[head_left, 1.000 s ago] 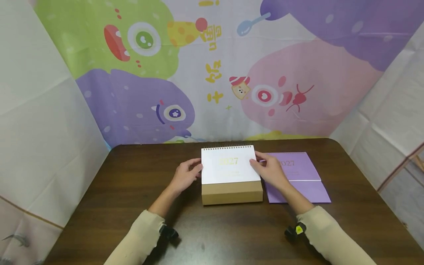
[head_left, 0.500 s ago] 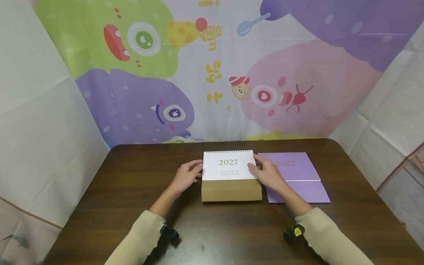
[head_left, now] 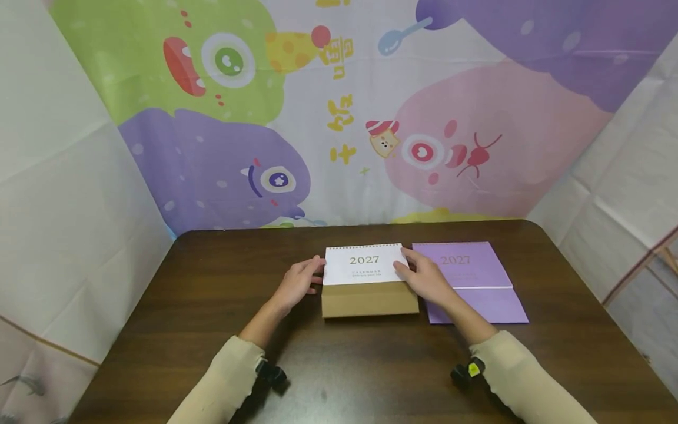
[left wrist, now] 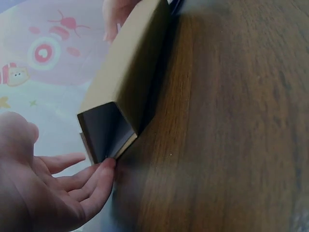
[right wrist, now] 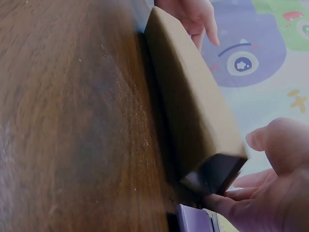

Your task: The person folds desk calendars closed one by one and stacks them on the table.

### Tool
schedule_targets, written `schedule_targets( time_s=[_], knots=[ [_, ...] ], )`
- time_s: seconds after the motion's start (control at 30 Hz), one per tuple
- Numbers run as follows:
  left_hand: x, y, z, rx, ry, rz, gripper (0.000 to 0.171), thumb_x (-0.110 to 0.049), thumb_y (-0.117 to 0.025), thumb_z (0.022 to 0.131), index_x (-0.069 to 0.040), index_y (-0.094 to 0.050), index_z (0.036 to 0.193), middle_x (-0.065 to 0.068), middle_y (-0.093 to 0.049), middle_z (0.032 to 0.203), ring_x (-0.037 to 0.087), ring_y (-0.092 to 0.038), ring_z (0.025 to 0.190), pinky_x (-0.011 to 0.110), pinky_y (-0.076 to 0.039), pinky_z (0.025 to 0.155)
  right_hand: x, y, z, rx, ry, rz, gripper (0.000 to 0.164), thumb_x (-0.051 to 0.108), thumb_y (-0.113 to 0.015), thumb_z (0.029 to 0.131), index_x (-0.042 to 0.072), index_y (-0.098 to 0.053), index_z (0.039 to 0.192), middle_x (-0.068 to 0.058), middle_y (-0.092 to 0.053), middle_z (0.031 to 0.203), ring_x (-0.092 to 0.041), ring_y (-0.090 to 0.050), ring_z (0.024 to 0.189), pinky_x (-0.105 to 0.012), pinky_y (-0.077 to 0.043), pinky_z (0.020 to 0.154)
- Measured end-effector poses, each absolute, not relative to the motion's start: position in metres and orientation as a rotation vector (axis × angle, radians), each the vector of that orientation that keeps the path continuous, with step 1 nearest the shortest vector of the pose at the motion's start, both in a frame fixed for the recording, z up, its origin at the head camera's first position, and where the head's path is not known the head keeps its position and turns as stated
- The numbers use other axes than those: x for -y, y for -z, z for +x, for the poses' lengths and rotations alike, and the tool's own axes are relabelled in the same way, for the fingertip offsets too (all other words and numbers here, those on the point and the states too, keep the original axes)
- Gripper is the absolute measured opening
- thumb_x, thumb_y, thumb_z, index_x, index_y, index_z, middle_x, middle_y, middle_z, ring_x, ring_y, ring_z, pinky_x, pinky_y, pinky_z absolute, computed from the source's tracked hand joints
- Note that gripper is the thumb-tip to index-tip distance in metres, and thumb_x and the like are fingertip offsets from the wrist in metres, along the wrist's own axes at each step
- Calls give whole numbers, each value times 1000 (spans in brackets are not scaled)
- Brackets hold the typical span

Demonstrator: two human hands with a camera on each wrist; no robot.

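Note:
A white desk calendar (head_left: 365,265) marked 2027 stands on the table in the head view, its spiral binding along the top. Its folded brown cardboard stand (head_left: 369,300) faces me, and both wrist views show the hollow ends. At the left end, my left hand (head_left: 299,282) touches the stand's lower edge with its fingertips (left wrist: 107,164), the thumb held apart. My right hand (head_left: 428,278) holds the right end, thumb over the white page and fingers behind the edge. Beside it, partly hidden by my right hand and forearm, lies a purple 2027 calendar (head_left: 477,303).
The dark wooden table (head_left: 339,365) has its back edge close behind the calendars. Behind it hangs a cloth backdrop (head_left: 339,194) with cartoon monsters, and pale sheets (head_left: 63,206) hang at both sides.
The white calendar's top has come down and its front edge has shifted slightly away from me, with my hands at its ends. Its blurred print has become sharp. The purple calendar stays put.

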State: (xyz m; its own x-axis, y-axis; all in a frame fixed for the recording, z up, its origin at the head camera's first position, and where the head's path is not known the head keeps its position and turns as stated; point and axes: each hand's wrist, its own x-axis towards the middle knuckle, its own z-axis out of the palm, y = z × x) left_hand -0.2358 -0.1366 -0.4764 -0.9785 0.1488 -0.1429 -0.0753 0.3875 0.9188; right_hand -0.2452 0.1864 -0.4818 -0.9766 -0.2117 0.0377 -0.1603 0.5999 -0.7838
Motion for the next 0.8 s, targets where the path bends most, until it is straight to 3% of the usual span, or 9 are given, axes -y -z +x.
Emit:
schedule_targets(
  time_s=[0.2,0.4,0.63,0.8],
  knots=[
    [137,474,-234,-2439,-1630,66,64,-48,-38,122,-1,-64,156,26,-66,160,42,-76,132,45,-68,97,-200,530,-278,-2795,1305,-344,80,55,-60,114,-3,-46,168,-27,-54,171,-49,-53,159,-64,-43,133],
    [144,494,-248,-2579,-1539,183,74,-63,-34,119,-8,-66,157,23,-68,157,35,-76,126,41,-68,91,-202,542,-287,-2810,1269,-306,83,59,-60,113,4,-43,172,-25,-49,175,-50,-44,165,-68,-37,135],
    [139,520,-271,-2857,-1436,267,69,-65,-37,118,-18,-74,150,12,-72,155,32,-62,151,52,-50,126,-189,537,-288,-2878,1233,-335,83,63,-60,111,8,-46,172,-20,-50,176,-45,-47,164,-64,-39,135],
    [131,533,-278,-2980,-1271,384,67,-67,-40,117,-20,-71,153,6,-68,158,29,-61,152,53,-50,126,-180,536,-285,-2941,1199,-424,77,56,-62,112,7,-49,170,-20,-50,177,-44,-45,166,-65,-37,136]
  ],
)
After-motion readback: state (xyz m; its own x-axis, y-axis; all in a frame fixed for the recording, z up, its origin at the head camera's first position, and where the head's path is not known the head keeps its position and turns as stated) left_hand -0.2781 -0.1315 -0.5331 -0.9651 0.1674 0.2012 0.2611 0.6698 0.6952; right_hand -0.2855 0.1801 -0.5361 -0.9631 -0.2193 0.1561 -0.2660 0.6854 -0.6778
